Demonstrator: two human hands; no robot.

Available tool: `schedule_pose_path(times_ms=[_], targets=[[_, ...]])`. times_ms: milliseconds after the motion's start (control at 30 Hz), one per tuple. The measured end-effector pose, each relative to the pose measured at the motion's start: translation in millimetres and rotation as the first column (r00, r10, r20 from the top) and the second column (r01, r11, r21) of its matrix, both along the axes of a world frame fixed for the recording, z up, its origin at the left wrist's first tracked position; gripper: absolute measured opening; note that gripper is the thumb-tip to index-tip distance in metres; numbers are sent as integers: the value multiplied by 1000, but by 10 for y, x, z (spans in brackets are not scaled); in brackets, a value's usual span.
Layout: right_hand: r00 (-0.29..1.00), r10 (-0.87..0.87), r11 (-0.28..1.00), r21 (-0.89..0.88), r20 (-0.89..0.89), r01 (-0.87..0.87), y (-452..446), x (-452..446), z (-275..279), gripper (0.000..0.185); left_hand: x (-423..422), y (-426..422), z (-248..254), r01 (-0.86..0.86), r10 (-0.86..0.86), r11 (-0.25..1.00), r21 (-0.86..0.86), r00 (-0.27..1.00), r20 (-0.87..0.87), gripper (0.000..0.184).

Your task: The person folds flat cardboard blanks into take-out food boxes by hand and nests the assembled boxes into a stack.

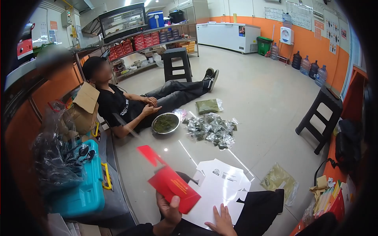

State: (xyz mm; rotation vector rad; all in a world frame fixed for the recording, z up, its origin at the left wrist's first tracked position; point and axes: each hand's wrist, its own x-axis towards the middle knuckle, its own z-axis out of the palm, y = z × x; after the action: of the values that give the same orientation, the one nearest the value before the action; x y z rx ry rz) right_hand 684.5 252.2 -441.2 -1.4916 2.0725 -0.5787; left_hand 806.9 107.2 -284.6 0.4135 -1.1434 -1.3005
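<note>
Held between the thumb and fingers of my left hand (169, 208) is a red carton piece (173, 187) with small gold print and a cut flap at its upper end. Flat on a white unfolded carton (222, 185) rests my right hand (222, 221), its fingers spread. That white carton has cut edges and dark print and lies across my lap. On the floor beyond are a metal bowl of green, powdery or shredded stuff (165, 123) and a pile of small clear packets (212, 129) with dark green contents. A larger green-filled bag (208, 106) sits behind the pile.
Another person (130, 98) sits on the floor beside the bowl. A turquoise toolbox (84, 185) stands at left, a black stool (321, 116) at right. A flat greenish bag (280, 183) lies right of my legs, near a red box of papers (334, 200).
</note>
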Motion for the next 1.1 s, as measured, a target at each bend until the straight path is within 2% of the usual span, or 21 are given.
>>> schedule_pose_path(times_ms=[67, 100, 133, 200, 267, 333, 400, 433, 467, 533, 600, 733, 933, 1100], targets=[[997, 18, 998, 55, -70, -14, -66, 2, -9, 92, -28, -11, 146, -59, 54, 998, -27, 984, -168, 53], [990, 39, 993, 115, -136, -23, -110, -7, -26, 92, -43, -53, 165, -73, 50, 989, -130, 984, -174, 54], [988, 47, 994, 102, -147, -32, -119, -13, -112, 92, -42, -76, 164, -85, 58, 986, -142, 981, -184, 54], [991, 9, 1000, 7, -130, -8, -114, -9, -257, 94, -21, -83, 131, -73, 63, 981, -182, 996, -57, 54], [989, 14, 1000, -11, -147, -15, -119, -22, -259, 94, -8, -73, 110, -58, 50, 984, -171, 998, -49, 52], [988, 6, 1000, -22, -155, -10, -107, -15, -191, 93, 45, -48, 109, 201, -200, 980, -9, 978, 57, 50], [983, -1, 995, -95, -182, -16, -104, -28, -124, 82, 58, 2, 142, 234, -234, 972, 4, 968, 86, 47], [983, -3, 995, -96, -184, -15, -99, -33, -173, 82, 62, 19, 133, 307, -311, 949, 79, 949, 46, 46], [982, -36, 989, -146, -184, 9, -116, -44, -265, 86, 74, 35, 127, 378, -382, 914, 149, 924, 0, 45], [981, -67, 981, -194, -181, 31, -135, -30, -348, 91, 137, 74, 139, 426, -433, 894, 140, 901, 21, 44], [953, -122, 978, -199, -279, 67, -112, 16, -379, 95, 193, 138, 136, 506, -514, 830, 234, 857, -34, 44], [972, -124, 972, -220, -202, 78, -20, 64, -326, 92, 375, 259, 56, 542, -561, 789, 290, 827, -20, 44], [941, -91, 987, -156, -325, 41, 67, 168, -247, 95, 649, 399, 13, 545, -563, 773, 325, 825, -47, 45], [940, -83, 992, -122, -331, 45, 79, 264, -173, 94, 813, 417, 35, 547, -547, 779, 306, 832, -94, 46]])
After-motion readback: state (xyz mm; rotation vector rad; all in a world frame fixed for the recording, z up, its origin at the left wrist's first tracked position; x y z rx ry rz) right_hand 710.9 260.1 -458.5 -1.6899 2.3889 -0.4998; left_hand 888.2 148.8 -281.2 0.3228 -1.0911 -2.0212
